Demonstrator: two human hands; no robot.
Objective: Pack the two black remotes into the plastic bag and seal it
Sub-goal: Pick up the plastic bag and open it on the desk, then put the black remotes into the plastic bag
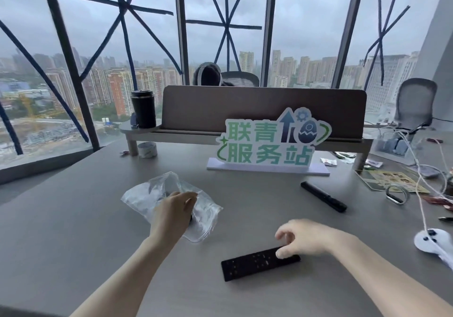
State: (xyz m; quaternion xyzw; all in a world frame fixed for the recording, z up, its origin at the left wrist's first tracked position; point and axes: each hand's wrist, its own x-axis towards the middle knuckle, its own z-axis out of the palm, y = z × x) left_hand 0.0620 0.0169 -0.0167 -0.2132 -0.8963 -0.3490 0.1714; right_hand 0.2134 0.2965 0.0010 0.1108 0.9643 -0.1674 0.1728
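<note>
A clear plastic bag lies crumpled on the grey desk at centre left. My left hand rests on its middle and pinches the plastic. A wide black remote with small buttons lies flat near the front of the desk. My right hand hovers over its right end with fingers curled downward, fingertips touching or just above it. A slimmer black remote lies diagonally farther back on the right, apart from both hands.
A green and white sign stands behind the work area. A shelf with a dark tumbler and a tape roll is at the back left. Cables, a white controller, a ring and papers crowd the right edge.
</note>
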